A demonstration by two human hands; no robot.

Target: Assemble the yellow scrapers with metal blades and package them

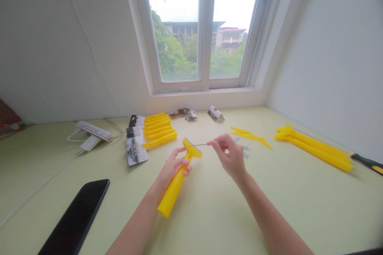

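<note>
From my end, left side first: black phone [76,215] and white power strip [93,130] on the pale green table [206,215], then a row of yellow handles [160,140] with printed cards [137,152]. Mid-view I've got the left hand [175,165] wrapped around the yellow scraper [172,197], tilted with its head away from me, and just right of it the right hand [231,155] pinching a thin screwdriver [201,144], tip at the scraper's head, can't tell if touching; past that lie yellow strips [248,136], grey blades [245,148], then long yellow bars [326,157] beside a black grip [366,162]
</note>
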